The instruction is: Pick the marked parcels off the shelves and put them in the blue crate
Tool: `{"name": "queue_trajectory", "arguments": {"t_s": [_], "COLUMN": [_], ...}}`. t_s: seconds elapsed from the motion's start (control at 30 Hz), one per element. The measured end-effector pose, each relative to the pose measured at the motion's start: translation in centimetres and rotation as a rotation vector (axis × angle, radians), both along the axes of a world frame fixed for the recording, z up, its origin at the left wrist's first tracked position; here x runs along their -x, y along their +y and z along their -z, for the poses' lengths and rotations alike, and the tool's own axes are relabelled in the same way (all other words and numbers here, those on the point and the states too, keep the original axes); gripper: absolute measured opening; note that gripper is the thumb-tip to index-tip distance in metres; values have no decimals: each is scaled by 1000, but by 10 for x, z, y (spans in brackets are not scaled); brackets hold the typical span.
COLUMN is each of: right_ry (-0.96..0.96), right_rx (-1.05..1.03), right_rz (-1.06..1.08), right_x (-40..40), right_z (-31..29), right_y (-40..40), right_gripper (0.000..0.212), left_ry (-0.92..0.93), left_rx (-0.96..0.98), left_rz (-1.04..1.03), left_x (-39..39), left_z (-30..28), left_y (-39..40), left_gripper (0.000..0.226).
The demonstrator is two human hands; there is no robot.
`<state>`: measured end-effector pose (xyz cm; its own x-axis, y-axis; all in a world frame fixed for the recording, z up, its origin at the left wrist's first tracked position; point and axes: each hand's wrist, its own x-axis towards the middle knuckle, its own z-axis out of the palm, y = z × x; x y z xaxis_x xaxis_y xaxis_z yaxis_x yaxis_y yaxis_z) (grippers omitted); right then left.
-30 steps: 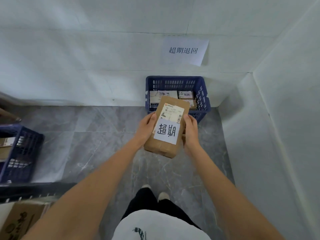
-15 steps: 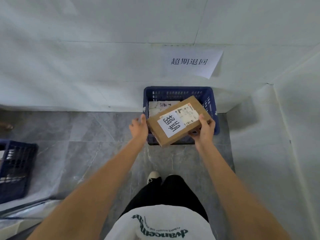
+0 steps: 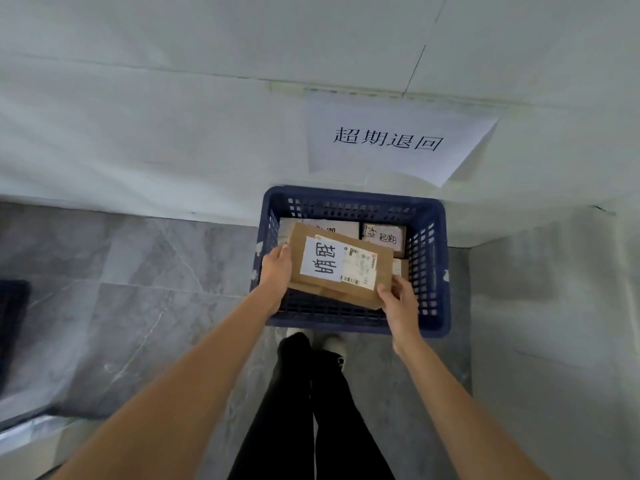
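Parcel made of brown cardboard sits in both hands, over the inside of the blue crate. The left hand holds its left end, with the thumb on top. The right hand holds its near right corner, fingers curled round the edge. On top of the parcel is a white label with big black writing, next to a smaller shipping label with a barcode. More parcels lie down in the crate behind it. The crate stands on the grey floor, right against the white wall. A paper sign with black writing hangs on the wall above the crate
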<state>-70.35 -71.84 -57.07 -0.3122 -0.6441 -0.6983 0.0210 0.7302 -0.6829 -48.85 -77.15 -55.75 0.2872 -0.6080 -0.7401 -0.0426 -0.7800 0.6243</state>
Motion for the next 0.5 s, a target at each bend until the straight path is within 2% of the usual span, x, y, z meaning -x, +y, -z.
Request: {"name": "queue_trajectory", "arguments": {"t_s": [0.07, 0.13, 0.33, 0.4, 0.5], "right_ry": [16, 25, -27, -37, -22], "right_rx": [12, 38, 56, 67, 67], "right_rz": [-76, -99, -51, -23, 9], "right_x": [2, 1, -17, -25, -35], "right_z": [35, 70, 192, 217, 239], "right_y": [-26, -52, -123, -138, -150], "right_gripper": [37, 30, 29, 26, 32], "left_ry": [-2, -33, -132, -182, -212], "left_rx": [-27, -32, -8, -6, 12], "left_rz": [26, 29, 23, 24, -2], "left_x": [-1, -2, -4, -7, -13], "left_z": [39, 74, 199, 226, 249], "left_y": [-20, -41, -89, -98, -109], "left_gripper": [42, 45, 48, 48, 48]}}
